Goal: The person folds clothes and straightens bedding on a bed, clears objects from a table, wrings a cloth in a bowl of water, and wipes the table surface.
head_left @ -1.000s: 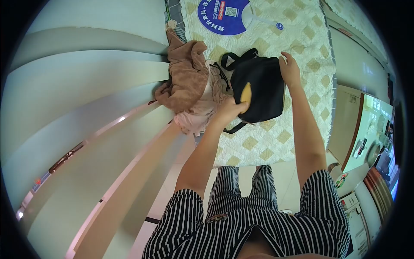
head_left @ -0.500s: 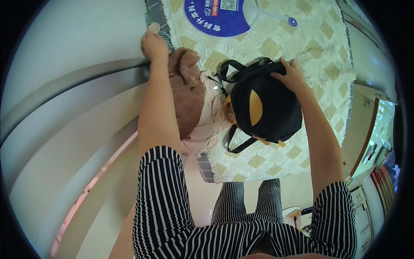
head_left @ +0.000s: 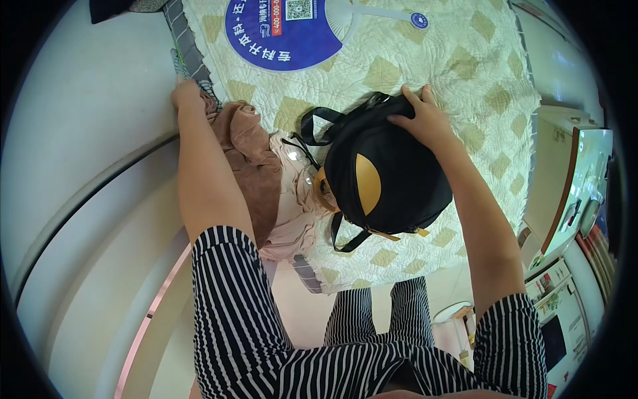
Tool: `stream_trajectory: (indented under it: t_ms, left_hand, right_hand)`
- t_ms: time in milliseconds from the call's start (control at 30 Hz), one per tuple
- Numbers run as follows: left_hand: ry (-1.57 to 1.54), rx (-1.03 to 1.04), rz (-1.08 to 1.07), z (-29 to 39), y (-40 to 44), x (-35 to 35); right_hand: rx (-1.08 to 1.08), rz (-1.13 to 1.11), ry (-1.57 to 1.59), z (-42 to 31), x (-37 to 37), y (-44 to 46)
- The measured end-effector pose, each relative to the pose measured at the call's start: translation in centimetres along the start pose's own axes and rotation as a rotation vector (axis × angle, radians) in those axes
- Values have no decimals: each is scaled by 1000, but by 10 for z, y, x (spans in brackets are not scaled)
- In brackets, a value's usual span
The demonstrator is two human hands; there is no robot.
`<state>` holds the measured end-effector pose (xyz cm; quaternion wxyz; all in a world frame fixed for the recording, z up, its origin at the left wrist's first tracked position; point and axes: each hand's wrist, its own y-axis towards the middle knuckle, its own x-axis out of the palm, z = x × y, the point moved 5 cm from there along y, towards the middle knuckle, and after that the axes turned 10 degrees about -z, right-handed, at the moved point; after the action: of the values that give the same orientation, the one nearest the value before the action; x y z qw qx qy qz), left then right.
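- Bag (head_left: 415,173): on quilt (head_left: 478,100), below fan (head_left: 302,43) in this view; black, with yellow patch (head_left: 369,185) facing the camera.
- Right hand (head_left: 430,125): on upper end of bag, fingers spread wide, thumb on its face; bag not seen lifted clear of quilt.
- Strap (head_left: 307,130): loops out from bag on the side toward glasses (head_left: 302,145). Zip tags (head_left: 384,235) hang at its lower end. Whether the zip is fully closed: cannot tell.
- Progress, as judged: bag is set down and accessible, with one hand on it. Nothing is seen going in or coming out; contents hidden. Whether bag is packed or empty: cannot tell.
- Glasses: beside bag, on pale pink cloth (head_left: 289,243), outside bag.
- Brown cloth (head_left: 262,193): heaped next to pink cloth, partly behind left forearm. Both loosely bunched, neither folded nor put away.
- Left hand (head_left: 189,93): well apart from bag, near quilt's edge and the far end of brown cloth. Fingers mostly hidden; cannot tell if it holds anything.
- Fan: flat on quilt, printed side up, apart from both hands; partly cut off by the view.
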<state>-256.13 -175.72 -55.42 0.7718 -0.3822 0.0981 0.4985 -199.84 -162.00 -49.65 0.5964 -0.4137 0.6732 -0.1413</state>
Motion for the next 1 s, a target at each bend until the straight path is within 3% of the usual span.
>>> stream_trajectory:
  t_ms: [67, 133, 167, 233, 367, 433, 467, 533, 600, 733, 767, 833, 867, 933, 1000]
  left_hand:
    - [-107, -94, 34, -9, -4, -10]
    - [161, -14, -80, 5, -21, -12]
    - [159, -8, -76, 4, -12, -14]
    - [511, 4, -50, 1, 3, -15]
    - [496, 48, 3, 36, -78, -15]
    - [-82, 386, 140, 66, -148, -14]
    - [-82, 391, 141, 72, -172, -13]
    - [-262, 600, 159, 83, -224, -21]
    - [-464, 669, 104, 78, -286, -39]
    - [-663, 436, 466, 45, -411, -84]
    - [-470, 514, 524, 43, -439, -94]
    - [-446, 583, 495, 3, -479, -134]
    - [-627, 581, 411, -34, -492, -160]
    - [-639, 602, 112, -38, -531, -173]
    - [-294, 633, -150, -46, -557, -171]
  right_hand:
    - [-8, 6, 28, 0, 1, -2]
    - [-15, 13, 40, 2, 4, -3]
    - [-19, 19, 47, 2, 3, -1]
    - [-22, 24, 52, 1, 2, 0]
    - [-41, 54, 53, 6, 9, 4]
    - [-18, 19, 57, 7, 11, 5]
    - [2, -7, 59, 7, 10, 6]
    - [14, -17, 54, 7, 10, 9]
    - [26, -31, 43, 7, 11, 10]
    - [13, -16, 38, 11, 15, 13]
    - [-1, -7, 33, 10, 17, 15]
    - [5, -30, 46, 6, 13, 12]
    - [16, -43, 63, 6, 11, 11]
    - [12, -28, 56, 7, 14, 11]
    - [6, -10, 44, 9, 16, 17]
